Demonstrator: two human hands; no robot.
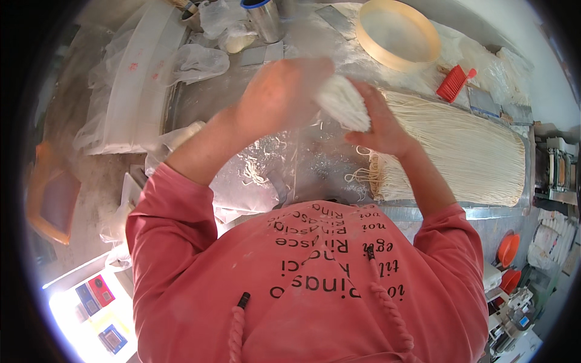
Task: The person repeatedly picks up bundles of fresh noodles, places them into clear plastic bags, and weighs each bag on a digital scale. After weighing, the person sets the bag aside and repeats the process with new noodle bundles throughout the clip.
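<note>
Over the middle of the worktop, a folded bundle of white noodles point(343, 102) is raised between my two hands. My left hand point(283, 93), blurred, closes around the bundle's left end, and its fingers are partly hidden. The fingers and thumb of my right hand point(382, 119) curve around the right end of the bundle. To the right lies a wide layer of long fresh noodles point(454, 149), strands roughly parallel, with looped ends towards the middle. Loose noodle scraps point(255, 171) and flour lie on the worktop below my left hand.
A round wooden sieve point(398, 35) sits on floury sheeting at the back, near a red brush point(451, 84). A metal cup with a blue rim point(262, 20) and plastic bags point(202, 62) stand back left. A long translucent plastic-covered box point(131, 86) is at left.
</note>
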